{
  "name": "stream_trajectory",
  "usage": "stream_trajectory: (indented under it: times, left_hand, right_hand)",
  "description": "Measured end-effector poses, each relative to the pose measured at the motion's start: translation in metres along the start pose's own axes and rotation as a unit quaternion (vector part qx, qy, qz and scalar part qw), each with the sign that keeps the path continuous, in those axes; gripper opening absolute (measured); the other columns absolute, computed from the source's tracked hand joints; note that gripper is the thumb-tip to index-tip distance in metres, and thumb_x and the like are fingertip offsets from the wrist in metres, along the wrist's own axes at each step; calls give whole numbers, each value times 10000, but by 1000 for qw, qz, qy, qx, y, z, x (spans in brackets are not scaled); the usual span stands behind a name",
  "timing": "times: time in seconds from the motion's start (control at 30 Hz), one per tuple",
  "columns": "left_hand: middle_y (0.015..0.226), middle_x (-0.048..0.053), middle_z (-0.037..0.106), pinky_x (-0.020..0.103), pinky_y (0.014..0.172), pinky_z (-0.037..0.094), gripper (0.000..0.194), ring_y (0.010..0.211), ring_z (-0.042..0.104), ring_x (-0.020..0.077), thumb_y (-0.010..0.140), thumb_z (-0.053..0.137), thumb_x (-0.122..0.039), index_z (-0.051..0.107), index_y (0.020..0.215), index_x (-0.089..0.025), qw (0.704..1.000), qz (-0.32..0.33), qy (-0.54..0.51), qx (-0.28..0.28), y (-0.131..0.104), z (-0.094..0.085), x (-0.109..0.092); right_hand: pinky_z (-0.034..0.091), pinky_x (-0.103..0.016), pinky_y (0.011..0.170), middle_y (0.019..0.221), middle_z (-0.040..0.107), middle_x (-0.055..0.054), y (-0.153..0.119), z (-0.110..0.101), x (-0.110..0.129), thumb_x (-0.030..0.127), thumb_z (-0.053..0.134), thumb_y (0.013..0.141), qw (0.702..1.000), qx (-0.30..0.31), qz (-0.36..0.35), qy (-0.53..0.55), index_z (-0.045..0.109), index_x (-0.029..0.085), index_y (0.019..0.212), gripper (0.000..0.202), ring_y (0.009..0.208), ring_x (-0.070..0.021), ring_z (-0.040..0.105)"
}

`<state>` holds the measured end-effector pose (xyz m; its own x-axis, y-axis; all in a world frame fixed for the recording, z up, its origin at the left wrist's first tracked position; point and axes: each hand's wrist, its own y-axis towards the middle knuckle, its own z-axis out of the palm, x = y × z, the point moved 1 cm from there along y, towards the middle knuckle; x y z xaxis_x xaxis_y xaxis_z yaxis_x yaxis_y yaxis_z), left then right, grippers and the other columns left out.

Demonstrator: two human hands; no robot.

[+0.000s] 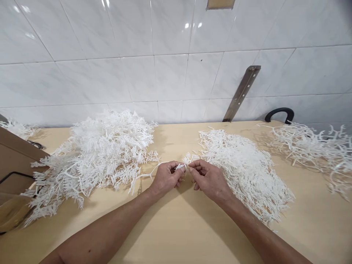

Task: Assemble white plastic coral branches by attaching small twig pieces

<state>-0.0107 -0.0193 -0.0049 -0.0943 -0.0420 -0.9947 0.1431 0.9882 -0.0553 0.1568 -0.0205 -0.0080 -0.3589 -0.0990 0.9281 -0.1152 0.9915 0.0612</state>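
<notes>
Both hands meet over the middle of the table, between two heaps of white plastic sprigs. My left hand [167,176] is closed, thumb against fingers, on a white branching plastic stem [148,175] whose forked end trails out to the left. Fingertips of my right hand [209,179] pinch at the feathery white end of the same stem, touching or nearly touching the left fingertips. What exactly sits between the right fingers is too small to tell. Left of the hands is a tall heap of feathery branches [110,146]. By the right hand lies a flatter heap of small white sprigs [242,165].
Bare white branching stems [316,143] lie tangled at the far right, near a black curved handle [280,111]. A metal bracket [242,93] leans along the tiled wall [170,77]. A brown cardboard box [22,154] stands at the left edge of the wooden table [165,234].
</notes>
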Motion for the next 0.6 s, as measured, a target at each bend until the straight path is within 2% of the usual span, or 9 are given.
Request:
stream_trajectory:
  times: [0.17, 0.4, 0.5, 0.6]
  left_hand:
    - [524, -9, 576, 203, 429, 457, 406, 441, 533, 104, 793, 672, -502, 727, 923, -121, 999, 15, -5, 28, -2, 0, 0]
    - [532, -2, 569, 192, 426, 458, 456, 436, 539, 98, 862, 576, -567, 682, 792, -129, 999, 20, -10, 42, -4, 2, 2]
    - [548, 2, 581, 204, 442, 480, 462, 449, 564, 108, 880, 551, -569, 689, 818, -133, 998, 33, 8, 55, -5, 3, 4]
    - [561, 6, 595, 215, 454, 482, 450, 462, 575, 116, 903, 526, -549, 713, 865, -142, 995, 64, 38, 60, -7, 4, 2]
  right_hand:
    - [553, -251, 448, 707, 688, -22, 0, 1, 0, 377, 611, 840, 1000, -15, -21, -7, 700, 209, 937, 213, 574, -163, 645]
    - [525, -272, 450, 619, 675, -10, 1, 2, 2, 380, 582, 857, 999, -23, -13, -41, 683, 212, 841, 197, 497, -166, 622]
    - [521, -285, 524, 656, 683, -20, 1, 2, 1, 331, 554, 878, 989, -52, -83, -106, 668, 208, 817, 178, 550, -171, 630]
    - [515, -305, 636, 751, 692, -46, 0, 4, 1, 261, 519, 894, 964, -91, -174, -181, 648, 199, 810, 165, 650, -175, 630]
